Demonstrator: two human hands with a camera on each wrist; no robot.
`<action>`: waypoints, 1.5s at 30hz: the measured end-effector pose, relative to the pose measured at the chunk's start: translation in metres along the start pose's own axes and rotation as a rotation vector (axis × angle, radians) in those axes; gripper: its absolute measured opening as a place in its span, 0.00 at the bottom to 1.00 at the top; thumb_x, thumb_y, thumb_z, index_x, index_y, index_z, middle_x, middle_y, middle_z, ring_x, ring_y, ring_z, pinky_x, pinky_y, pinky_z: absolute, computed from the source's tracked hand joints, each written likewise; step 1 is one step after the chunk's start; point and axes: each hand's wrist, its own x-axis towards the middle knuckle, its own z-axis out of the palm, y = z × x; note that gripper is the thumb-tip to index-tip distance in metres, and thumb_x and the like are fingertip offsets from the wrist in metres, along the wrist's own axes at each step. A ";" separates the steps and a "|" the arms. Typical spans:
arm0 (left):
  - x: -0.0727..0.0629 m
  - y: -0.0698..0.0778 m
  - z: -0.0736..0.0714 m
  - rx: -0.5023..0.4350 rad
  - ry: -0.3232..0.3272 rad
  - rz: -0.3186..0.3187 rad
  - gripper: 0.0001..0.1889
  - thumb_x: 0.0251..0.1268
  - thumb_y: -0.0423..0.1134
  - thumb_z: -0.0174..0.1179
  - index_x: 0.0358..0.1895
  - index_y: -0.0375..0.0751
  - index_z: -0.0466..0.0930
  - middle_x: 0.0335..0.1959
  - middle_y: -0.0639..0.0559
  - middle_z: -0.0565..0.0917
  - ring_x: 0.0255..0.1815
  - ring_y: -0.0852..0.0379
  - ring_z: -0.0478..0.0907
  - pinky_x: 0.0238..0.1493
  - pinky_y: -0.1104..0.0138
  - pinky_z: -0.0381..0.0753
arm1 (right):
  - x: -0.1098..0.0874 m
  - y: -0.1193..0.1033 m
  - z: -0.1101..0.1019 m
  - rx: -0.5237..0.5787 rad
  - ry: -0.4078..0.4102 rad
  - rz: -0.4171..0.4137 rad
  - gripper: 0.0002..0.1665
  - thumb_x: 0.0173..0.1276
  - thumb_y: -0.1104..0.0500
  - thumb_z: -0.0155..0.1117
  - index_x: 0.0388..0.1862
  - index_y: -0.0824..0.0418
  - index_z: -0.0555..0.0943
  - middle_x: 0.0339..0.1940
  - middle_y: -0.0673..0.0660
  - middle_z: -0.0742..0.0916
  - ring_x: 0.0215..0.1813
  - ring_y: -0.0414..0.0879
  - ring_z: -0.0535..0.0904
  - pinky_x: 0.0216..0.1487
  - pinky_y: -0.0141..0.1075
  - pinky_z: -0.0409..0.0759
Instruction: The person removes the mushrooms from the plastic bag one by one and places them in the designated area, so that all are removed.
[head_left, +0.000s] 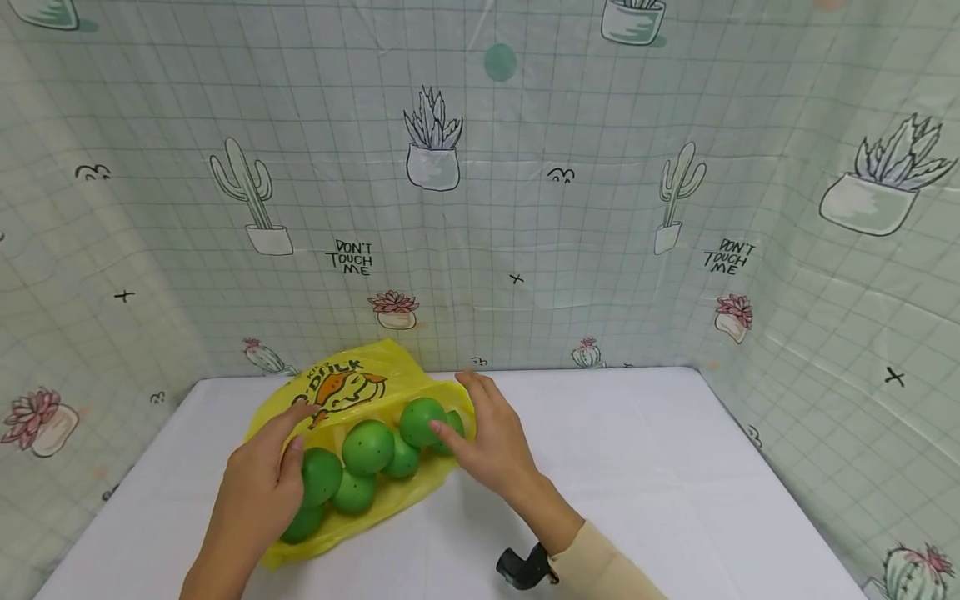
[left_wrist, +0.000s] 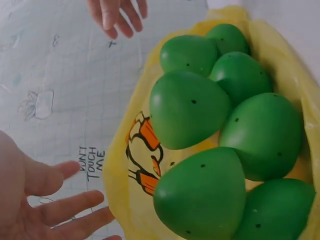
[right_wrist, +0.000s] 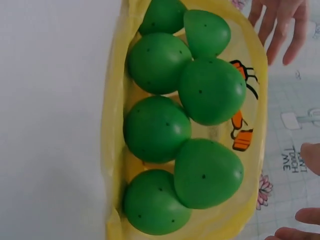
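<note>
A yellow plastic bag (head_left: 405, 367) lies on its side at the left of the table, its mouth spread wide toward me. Inside sit several green rounded, blunt-cornered balls (head_left: 367, 447) with small dark dots, crowded against one another. My left hand (head_left: 258, 483) is at the bag's left end, fingers loosely extended and overlapping its edge in the head view. At the right end, my right hand (head_left: 495, 437) has its fingers spread, the thumb overlapping a green ball. Both wrist views show the left hand (left_wrist: 55, 205) and right hand (right_wrist: 300, 215) relaxed beside the bag, gripping nothing.
A white tabletop (head_left: 637, 483) extends right of the bag. Behind and at both sides hangs a grid-patterned sheet (head_left: 517, 208) printed with cacti and potted plants. A black device (head_left: 525, 567) sits at my right wrist by the beige sleeve (head_left: 600, 567).
</note>
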 end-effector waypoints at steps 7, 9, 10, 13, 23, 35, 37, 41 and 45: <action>-0.017 -0.008 0.004 -0.055 0.039 0.026 0.24 0.69 0.15 0.49 0.56 0.39 0.88 0.69 0.34 0.79 0.65 0.30 0.78 0.29 0.66 0.69 | -0.011 0.001 0.013 0.011 -0.009 0.015 0.36 0.66 0.53 0.79 0.68 0.68 0.77 0.64 0.62 0.82 0.65 0.59 0.81 0.65 0.54 0.82; -0.019 -0.010 0.005 -0.052 0.024 0.013 0.21 0.69 0.17 0.52 0.53 0.40 0.90 0.70 0.34 0.78 0.68 0.28 0.75 0.33 0.63 0.76 | -0.013 0.001 0.016 0.022 -0.014 0.027 0.36 0.66 0.53 0.79 0.67 0.67 0.77 0.63 0.62 0.83 0.65 0.59 0.81 0.65 0.54 0.82; -0.020 -0.010 0.006 -0.052 0.011 0.001 0.20 0.69 0.18 0.54 0.52 0.40 0.90 0.70 0.34 0.78 0.68 0.27 0.75 0.31 0.62 0.75 | -0.013 0.001 0.017 0.028 -0.018 0.040 0.36 0.66 0.53 0.79 0.68 0.67 0.77 0.63 0.62 0.83 0.65 0.59 0.81 0.65 0.54 0.81; -0.021 -0.011 0.008 -0.018 -0.030 -0.044 0.15 0.67 0.23 0.61 0.49 0.42 0.92 0.72 0.35 0.76 0.69 0.26 0.73 0.39 0.52 0.82 | -0.015 0.002 0.022 0.025 -0.038 0.059 0.35 0.66 0.54 0.78 0.68 0.67 0.77 0.63 0.62 0.84 0.65 0.59 0.81 0.66 0.55 0.81; -0.012 -0.019 0.011 0.001 -0.053 -0.085 0.21 0.63 0.19 0.64 0.58 0.34 0.87 0.72 0.33 0.76 0.71 0.25 0.70 0.67 0.30 0.69 | -0.016 0.006 0.030 0.029 -0.059 0.059 0.35 0.65 0.56 0.80 0.66 0.68 0.77 0.60 0.64 0.85 0.61 0.60 0.83 0.62 0.54 0.83; -0.005 -0.022 0.013 -0.065 -0.009 -0.127 0.23 0.63 0.18 0.64 0.60 0.36 0.86 0.68 0.37 0.80 0.71 0.27 0.72 0.70 0.32 0.67 | -0.013 0.012 0.032 0.053 -0.070 0.098 0.36 0.65 0.56 0.80 0.67 0.68 0.77 0.62 0.63 0.85 0.64 0.60 0.81 0.66 0.54 0.81; -0.003 -0.023 0.012 -0.079 -0.026 -0.153 0.24 0.64 0.19 0.64 0.62 0.38 0.85 0.68 0.37 0.80 0.72 0.27 0.70 0.71 0.31 0.66 | -0.011 0.013 0.033 0.052 -0.072 0.100 0.36 0.65 0.56 0.80 0.67 0.69 0.77 0.62 0.64 0.85 0.64 0.60 0.81 0.66 0.55 0.80; 0.001 -0.025 0.011 -0.086 -0.042 -0.168 0.26 0.67 0.20 0.62 0.67 0.38 0.82 0.68 0.34 0.79 0.72 0.26 0.70 0.70 0.32 0.67 | -0.007 0.016 0.032 0.062 -0.073 0.112 0.37 0.65 0.56 0.80 0.68 0.68 0.77 0.62 0.65 0.84 0.64 0.61 0.81 0.66 0.56 0.80; 0.004 -0.026 0.009 -0.091 -0.047 -0.182 0.27 0.69 0.19 0.59 0.70 0.36 0.79 0.69 0.30 0.77 0.71 0.25 0.70 0.70 0.33 0.68 | -0.004 0.017 0.031 0.081 -0.076 0.127 0.37 0.65 0.56 0.80 0.69 0.69 0.76 0.64 0.65 0.84 0.63 0.63 0.81 0.63 0.56 0.82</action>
